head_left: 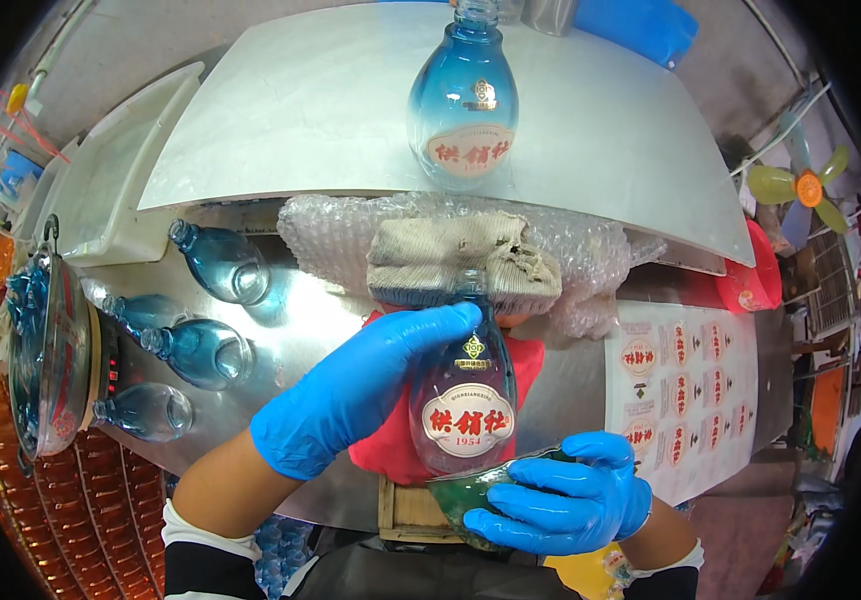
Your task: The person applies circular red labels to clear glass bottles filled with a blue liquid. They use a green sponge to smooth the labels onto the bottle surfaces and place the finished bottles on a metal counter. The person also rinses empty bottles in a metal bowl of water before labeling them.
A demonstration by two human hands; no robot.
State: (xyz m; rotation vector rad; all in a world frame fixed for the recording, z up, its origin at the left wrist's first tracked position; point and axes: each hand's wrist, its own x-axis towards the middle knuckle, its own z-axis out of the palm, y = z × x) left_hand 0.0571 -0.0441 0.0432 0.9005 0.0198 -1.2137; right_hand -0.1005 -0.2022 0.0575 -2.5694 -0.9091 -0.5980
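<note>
From the head view, the one I'm working from, I'm seeing the two hands apart, each occupied. The left hand point(351, 370) is closing around the neck end of a printed glass bottle point(466, 425), its thumb lying across the neck and its other fingers hiding beneath. The right hand point(561, 495) is curling its fingers over a green curved piece point(471, 495), down by the base.

The bottle is lying between the hands, its long axis running away from the wearer: mouth at a knitted pad point(466, 265) beyond the left thumb, base pointing back toward the body. I'm judging that any next move is hinging on that base: the right hand is nearer to it, the left nearer to the neck. Whether the green piece is touching the glass, I'm not able to tell.
</note>
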